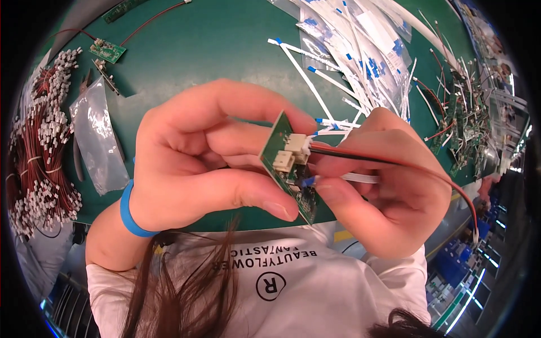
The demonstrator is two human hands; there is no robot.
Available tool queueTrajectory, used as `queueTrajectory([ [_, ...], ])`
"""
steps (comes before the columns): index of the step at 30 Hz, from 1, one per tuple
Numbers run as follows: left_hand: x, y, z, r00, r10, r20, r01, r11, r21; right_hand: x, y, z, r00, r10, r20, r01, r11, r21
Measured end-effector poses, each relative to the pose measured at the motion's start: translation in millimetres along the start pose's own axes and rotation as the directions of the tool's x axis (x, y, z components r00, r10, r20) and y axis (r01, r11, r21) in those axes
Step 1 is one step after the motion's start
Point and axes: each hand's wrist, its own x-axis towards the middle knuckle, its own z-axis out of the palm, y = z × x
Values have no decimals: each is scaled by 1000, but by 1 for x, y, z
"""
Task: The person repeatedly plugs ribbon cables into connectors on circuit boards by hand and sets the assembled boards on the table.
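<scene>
Between the thumb and fingers of my left hand (191, 152) is a small green circuit board (274, 141), held tilted by its edges. Cream connector sockets (283, 161) stand on the face turned to the right. A red and black wire lead (394, 160) is plugged into one of them and trails off over my right hand (394, 191). The right thumb and forefinger pinch a white flat ribbon cable (360, 178) near its blue end (309, 181), which is at the board's dark connector. Whether that end sits inside the connector, I cannot tell.
A green mat (186, 50) covers the table. Bundled red wire leads (42, 146) and a clear plastic bag (98, 141) lie at left, near a wired board (108, 50). Loose ribbon cables (360, 56) spread at the far right, beside a heap of boards (470, 112).
</scene>
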Motion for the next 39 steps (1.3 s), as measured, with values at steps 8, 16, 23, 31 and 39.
queueTrajectory([
  [8, -4, -3, -1, 1000, 21, 13, -21, 999, 40, -6, 2, 3, 1000, 11, -6, -11, 999, 49],
  [16, -2, -3, 1, 998, 49, 38, -52, 995, 83, -5, 2, 4, 1000, -10, -4, 10, 999, 33],
  [23, 0, -2, 1, 996, 68, 60, -75, 990, 116, -4, 1, 6, 999, 29, -27, -27, 997, 67],
  [31, -1, -1, 0, 996, 59, 71, -73, 974, 215, -6, -2, 8, 994, 89, -59, -86, 995, 48],
  [39, -1, 0, 2, 999, 41, 35, -47, 979, 197, -7, 10, 8, 997, -55, -51, 60, 993, 98],
])
